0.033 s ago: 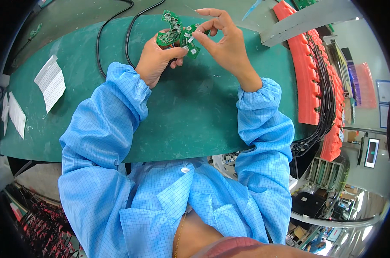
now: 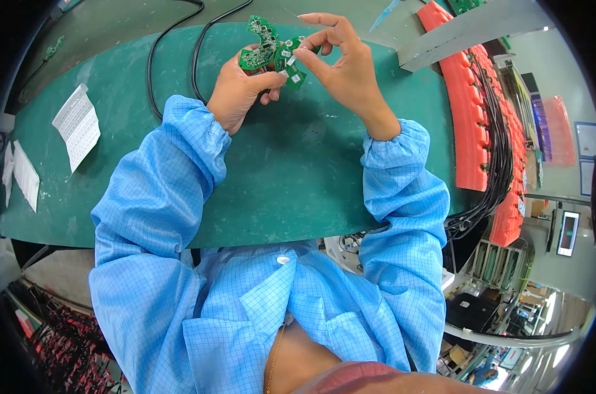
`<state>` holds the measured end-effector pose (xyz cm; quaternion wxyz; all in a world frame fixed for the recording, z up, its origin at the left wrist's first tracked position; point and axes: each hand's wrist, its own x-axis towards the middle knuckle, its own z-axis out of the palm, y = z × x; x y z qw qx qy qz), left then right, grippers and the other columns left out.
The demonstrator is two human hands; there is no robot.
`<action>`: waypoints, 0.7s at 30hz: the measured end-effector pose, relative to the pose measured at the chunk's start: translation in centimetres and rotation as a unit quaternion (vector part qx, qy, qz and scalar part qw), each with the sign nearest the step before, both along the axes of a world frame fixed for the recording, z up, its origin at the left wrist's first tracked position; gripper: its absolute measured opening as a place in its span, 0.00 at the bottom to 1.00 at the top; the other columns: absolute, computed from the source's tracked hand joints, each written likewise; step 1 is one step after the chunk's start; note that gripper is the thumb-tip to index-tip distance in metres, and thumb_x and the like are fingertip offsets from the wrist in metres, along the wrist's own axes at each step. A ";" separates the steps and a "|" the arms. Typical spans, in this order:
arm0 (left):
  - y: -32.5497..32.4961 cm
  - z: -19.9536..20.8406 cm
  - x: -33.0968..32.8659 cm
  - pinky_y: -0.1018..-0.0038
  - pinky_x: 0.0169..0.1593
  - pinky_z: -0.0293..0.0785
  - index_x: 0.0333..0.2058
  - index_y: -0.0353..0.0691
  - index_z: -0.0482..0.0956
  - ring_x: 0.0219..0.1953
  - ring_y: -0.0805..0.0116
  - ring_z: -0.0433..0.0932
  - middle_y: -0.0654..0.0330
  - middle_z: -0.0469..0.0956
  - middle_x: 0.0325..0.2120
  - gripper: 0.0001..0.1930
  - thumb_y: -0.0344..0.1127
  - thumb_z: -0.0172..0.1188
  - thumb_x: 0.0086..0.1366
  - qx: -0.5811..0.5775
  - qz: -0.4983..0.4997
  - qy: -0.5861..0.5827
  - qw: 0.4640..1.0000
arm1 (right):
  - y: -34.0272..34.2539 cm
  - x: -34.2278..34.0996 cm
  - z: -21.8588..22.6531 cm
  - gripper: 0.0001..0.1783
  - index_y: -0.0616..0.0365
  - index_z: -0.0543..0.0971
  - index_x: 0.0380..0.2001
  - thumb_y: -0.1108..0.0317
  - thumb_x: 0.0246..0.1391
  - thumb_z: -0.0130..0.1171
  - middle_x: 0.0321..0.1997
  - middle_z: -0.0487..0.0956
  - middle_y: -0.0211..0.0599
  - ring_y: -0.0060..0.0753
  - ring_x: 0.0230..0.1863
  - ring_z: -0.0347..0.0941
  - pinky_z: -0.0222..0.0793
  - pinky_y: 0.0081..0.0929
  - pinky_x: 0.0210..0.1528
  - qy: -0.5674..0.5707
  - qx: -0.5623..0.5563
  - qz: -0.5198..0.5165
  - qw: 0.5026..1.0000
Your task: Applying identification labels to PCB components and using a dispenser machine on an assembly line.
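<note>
My left hand (image 2: 237, 88) is closed round a pair of green circuit boards at the far side of the table. One is a curved board (image 2: 263, 47) covered with small parts; beside it, tilted, is a second board (image 2: 289, 66) with several white labels. My left thumb presses on the lower edge of the labelled board. At that board's upper right edge, my right hand (image 2: 340, 60) pinches with thumb and bent fingers, its index finger raised. Whether a label is also between those fingertips is too small to tell. A few wires show between the boards.
A black cable (image 2: 155, 72) loops over the green table (image 2: 291, 177). Printed paper (image 2: 79, 126) and white scraps (image 2: 26, 176) lie at left. Along the right stand red foam holders (image 2: 465, 111) with bundled black cables (image 2: 501, 144), beside a grey metal bar (image 2: 468, 43).
</note>
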<state>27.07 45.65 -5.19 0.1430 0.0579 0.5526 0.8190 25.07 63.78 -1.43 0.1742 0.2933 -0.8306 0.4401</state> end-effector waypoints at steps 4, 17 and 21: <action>0.0 -0.2 -0.1 0.81 0.24 0.66 0.43 0.35 0.70 0.22 0.76 0.72 0.63 0.73 0.26 0.20 0.25 0.64 0.50 0.008 -0.005 0.014 1.000 | 0.3 -0.3 -0.5 0.26 0.48 0.73 0.49 0.69 0.44 0.67 0.28 0.78 0.20 0.24 0.31 0.68 0.61 0.24 0.38 0.228 0.150 -0.042 0.961; 0.6 0.1 0.6 0.81 0.25 0.65 0.50 0.35 0.69 0.24 0.77 0.72 0.65 0.75 0.25 0.22 0.29 0.62 0.56 -0.127 -0.098 0.079 0.984 | 1.6 -2.5 0.4 0.33 0.59 0.61 0.59 0.73 0.50 0.63 0.43 0.78 0.41 0.16 0.33 0.70 0.69 0.19 0.37 0.157 -0.178 0.171 0.956; 0.2 -0.2 0.7 0.81 0.27 0.65 0.55 0.36 0.67 0.26 0.78 0.73 0.64 0.75 0.28 0.25 0.35 0.60 0.59 -0.169 -0.121 0.101 0.973 | 1.7 -0.4 1.3 0.34 0.58 0.61 0.58 0.73 0.49 0.63 0.41 0.77 0.39 0.17 0.32 0.70 0.69 0.18 0.36 0.108 -0.015 0.148 0.983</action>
